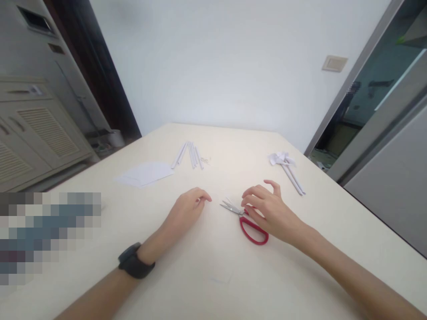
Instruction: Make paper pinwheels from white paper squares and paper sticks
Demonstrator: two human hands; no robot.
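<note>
Red-handled scissors (254, 231) lie on the table with their blades slightly parted and pointing left. My right hand (265, 206) is over the upper handle loop, fingers apart and loosely bent; whether the fingertips touch the handle is hard to make out. To the left of the blades, my left hand (191, 203) rests on the tabletop, loosely curved, its index finger stretched out and thumb a little apart, and nothing can be seen in it. A thin white sliver (228, 201) shows beside the blades.
Flat white paper sheets (148, 173) lie on the left of the table (187, 284). Behind them are several rolled paper sticks (192, 155) and small thin bits (204, 160). At the right lies a white paper flower (282, 158) with rolled stems. A wall (227, 66) borders the far edge.
</note>
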